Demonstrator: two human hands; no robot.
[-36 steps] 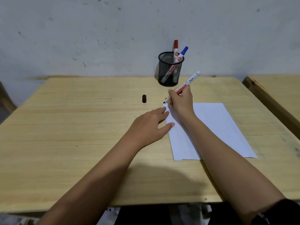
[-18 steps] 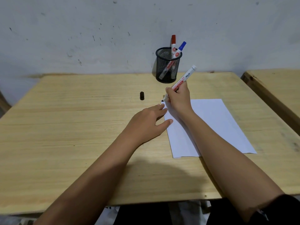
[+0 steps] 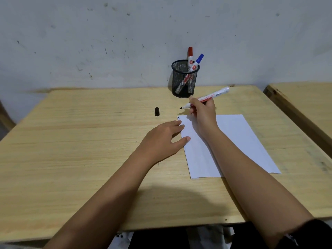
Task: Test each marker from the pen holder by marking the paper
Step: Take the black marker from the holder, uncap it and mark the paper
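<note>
Marker (image 3: 208,99) in right hand (image 3: 203,114) — barrel mid-section hidden (tip clear of paper (image 3: 233,141)).

Left half of the table (image 3: 71,150): bare wood, open to a hand.
Upper centre: black cap (image 3: 157,111) stands alone, apart from the paper (image 3: 233,141).
Top centre, at the wall: pen holder (image 3: 185,79) blocks the far edge.
Centre: left hand (image 3: 165,139) lies flat on the paper's left edge; right hand (image 3: 203,112) with the marker (image 3: 210,98) sits above its top corner.
Paper's right part: uncovered.

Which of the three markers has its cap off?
The marker held in the right hand: its black tip is bare. The red-capped marker and blue-capped marker stand capped in the pen holder.
</note>
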